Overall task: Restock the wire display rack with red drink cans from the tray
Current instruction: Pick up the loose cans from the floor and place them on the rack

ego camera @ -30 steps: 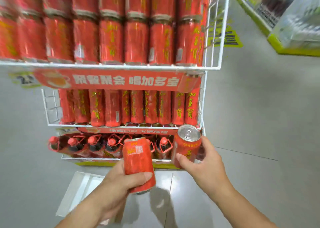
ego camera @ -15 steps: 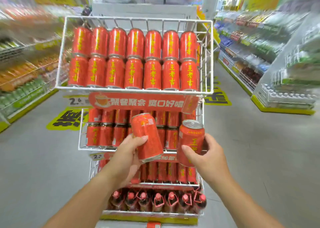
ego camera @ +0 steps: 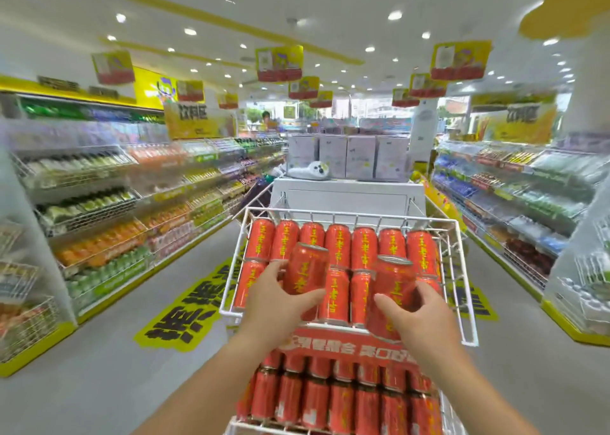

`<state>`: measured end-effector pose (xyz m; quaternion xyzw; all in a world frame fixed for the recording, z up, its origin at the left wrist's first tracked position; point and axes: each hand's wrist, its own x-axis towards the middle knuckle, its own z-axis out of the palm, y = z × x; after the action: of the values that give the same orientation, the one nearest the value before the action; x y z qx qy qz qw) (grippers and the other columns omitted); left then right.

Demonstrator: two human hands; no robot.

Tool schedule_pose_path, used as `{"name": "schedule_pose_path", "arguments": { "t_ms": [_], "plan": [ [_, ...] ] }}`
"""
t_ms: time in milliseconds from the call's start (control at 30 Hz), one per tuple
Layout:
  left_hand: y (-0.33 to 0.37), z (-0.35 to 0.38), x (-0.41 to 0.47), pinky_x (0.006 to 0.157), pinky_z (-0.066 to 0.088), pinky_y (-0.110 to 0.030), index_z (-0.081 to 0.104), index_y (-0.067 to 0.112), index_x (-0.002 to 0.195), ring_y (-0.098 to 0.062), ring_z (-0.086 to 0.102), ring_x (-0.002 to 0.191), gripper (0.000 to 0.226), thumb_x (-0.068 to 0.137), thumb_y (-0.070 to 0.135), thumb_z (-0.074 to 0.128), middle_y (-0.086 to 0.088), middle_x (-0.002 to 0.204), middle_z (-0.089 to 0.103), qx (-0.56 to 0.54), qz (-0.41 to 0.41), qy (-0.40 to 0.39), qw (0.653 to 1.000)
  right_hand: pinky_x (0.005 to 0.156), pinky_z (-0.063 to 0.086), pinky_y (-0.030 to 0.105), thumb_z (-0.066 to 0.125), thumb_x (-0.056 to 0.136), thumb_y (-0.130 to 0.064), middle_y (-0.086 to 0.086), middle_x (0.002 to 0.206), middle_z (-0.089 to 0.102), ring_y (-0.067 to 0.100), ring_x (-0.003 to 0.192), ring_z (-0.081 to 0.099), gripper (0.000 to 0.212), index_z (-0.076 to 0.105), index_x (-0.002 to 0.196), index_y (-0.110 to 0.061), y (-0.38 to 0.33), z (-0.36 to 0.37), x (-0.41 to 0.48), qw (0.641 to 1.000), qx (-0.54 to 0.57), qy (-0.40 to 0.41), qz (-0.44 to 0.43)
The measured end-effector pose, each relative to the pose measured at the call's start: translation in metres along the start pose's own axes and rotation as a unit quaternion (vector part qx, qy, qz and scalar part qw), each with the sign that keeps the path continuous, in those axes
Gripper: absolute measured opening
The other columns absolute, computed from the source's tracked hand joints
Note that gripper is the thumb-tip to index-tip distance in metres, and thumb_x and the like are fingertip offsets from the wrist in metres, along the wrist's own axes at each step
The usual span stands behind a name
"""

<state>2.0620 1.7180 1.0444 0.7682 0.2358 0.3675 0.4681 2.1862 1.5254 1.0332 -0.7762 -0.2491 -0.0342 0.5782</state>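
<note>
From the head camera, the left hand (ego camera: 275,297) gripped one red can (ego camera: 305,269) and the right hand (ego camera: 417,317) gripped another can (ego camera: 392,286) — both upright, held in front of the top basket (ego camera: 462,279) of the wire rack. That basket already held two stacked rows of red cans (ego camera: 338,246), with a red banner (ego camera: 343,345) along its front edge — more cans stood on the tier below.

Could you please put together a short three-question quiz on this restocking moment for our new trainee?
1. True or false: each hand holds a red can.
2. Which tier are the cans raised in front of? A) top basket B) bottom shelf
3. Fill in: the lettering on the cans is ____ in colour.

Key:
1. True: the left hand grips the left can, the right hand the right can.
2. A, the top basket.
3. Yellow.
</note>
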Motion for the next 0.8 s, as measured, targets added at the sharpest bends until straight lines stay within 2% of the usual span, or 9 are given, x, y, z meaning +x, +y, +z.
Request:
{"name": "schedule_pose_path", "arguments": {
  "t_ms": [67,100,167,267,367,467,600,700,800],
  "plan": [
    [-0.005,-0.009,0.020,0.092,0.055,-0.036,0.064,0.025,0.112,-0.007,0.068,0.094,0.068,0.054,0.048,0.091,0.011,0.104,0.071,0.038,-0.016,0.017,0.999,0.072,0.049,0.030,0.081,0.074,-0.044,-0.006,0.090,0.071,0.012,0.083,0.066,0.039,0.066,0.101,-0.019,-0.006,0.015,0.017,1.000,-0.017,-0.015,0.008],
    [-0.009,-0.013,0.028,0.088,0.057,-0.037,0.068,0.024,0.105,-0.007,0.069,0.089,0.061,0.054,0.049,0.091,0.010,0.099,0.073,0.051,-0.020,0.022,0.998,0.075,0.049,0.032,0.080,0.075,-0.045,-0.006,0.091,0.070,0.015,0.085,0.065,0.040,0.064,0.101,-0.018,-0.007,0.023,0.026,0.999,-0.024,-0.025,0.010],
    [-0.019,-0.020,0.041,0.078,0.058,-0.036,0.071,0.027,0.087,-0.005,0.069,0.074,0.037,0.060,0.043,0.090,0.008,0.080,0.075,0.071,-0.031,0.038,0.996,0.077,0.047,0.032,0.078,0.078,-0.042,-0.008,0.091,0.068,0.012,0.084,0.062,0.037,0.061,0.100,-0.018,-0.007,0.040,0.043,0.999,-0.023,-0.046,0.018],
    [-0.039,-0.028,0.054,0.069,0.058,-0.036,0.072,0.027,0.078,-0.003,0.068,0.063,0.023,0.069,0.043,0.085,0.010,0.069,0.074,0.125,-0.044,0.060,0.989,0.078,0.044,0.029,0.076,0.079,-0.045,-0.002,0.112,0.068,0.012,0.091,0.061,0.056,0.059,0.123,-0.014,-0.007,0.071,0.061,0.996,-0.020,-0.080,0.027],
    [-0.059,-0.032,0.065,0.065,0.057,-0.038,0.069,0.026,0.071,-0.007,0.067,0.062,0.024,0.069,0.046,0.082,0.009,0.065,0.071,0.171,-0.059,0.088,0.980,0.080,0.043,0.030,0.074,0.080,-0.044,-0.006,0.102,0.063,0.015,0.089,0.057,0.043,0.056,0.111,-0.020,-0.008,0.103,0.073,0.991,-0.019,-0.124,0.042],
    [-0.076,-0.032,0.075,0.066,0.057,-0.039,0.067,0.026,0.072,-0.010,0.066,0.067,0.025,0.066,0.049,0.076,0.009,0.068,0.070,0.196,-0.054,0.113,0.973,0.082,0.051,0.035,0.074,0.075,-0.047,-0.008,0.095,0.066,0.016,0.087,0.063,0.042,0.060,0.103,-0.019,-0.007,0.136,0.078,0.986,-0.034,-0.156,0.054],
    [-0.089,-0.031,0.082,0.064,0.050,-0.034,0.062,0.029,0.080,-0.016,0.065,0.075,0.024,0.071,0.048,0.073,0.012,0.074,0.066,0.231,-0.035,0.115,0.966,0.083,0.048,0.033,0.073,0.074,-0.048,-0.006,0.106,0.062,0.017,0.095,0.061,0.066,0.053,0.130,-0.018,-0.010,0.166,0.074,0.984,-0.028,-0.155,0.081],
    [-0.091,-0.029,0.084,0.060,0.043,-0.032,0.060,0.029,0.080,-0.015,0.062,0.071,0.021,0.075,0.044,0.074,0.013,0.072,0.062,0.243,-0.004,0.110,0.964,0.079,0.041,0.028,0.073,0.077,-0.049,-0.011,0.098,0.054,0.014,0.088,0.053,0.055,0.050,0.121,-0.025,-0.016,0.178,0.071,0.987,-0.033,-0.137,0.078],
    [-0.098,-0.030,0.089,0.064,0.044,-0.033,0.059,0.029,0.080,-0.018,0.059,0.077,0.024,0.076,0.047,0.074,0.008,0.083,0.056,0.260,0.011,0.104,0.960,0.081,0.045,0.031,0.070,0.072,-0.056,-0.005,0.106,0.058,0.016,0.093,0.055,0.054,0.060,0.112,-0.022,-0.021,0.188,0.067,0.989,-0.072,-0.112,0.066]
  ]
}}
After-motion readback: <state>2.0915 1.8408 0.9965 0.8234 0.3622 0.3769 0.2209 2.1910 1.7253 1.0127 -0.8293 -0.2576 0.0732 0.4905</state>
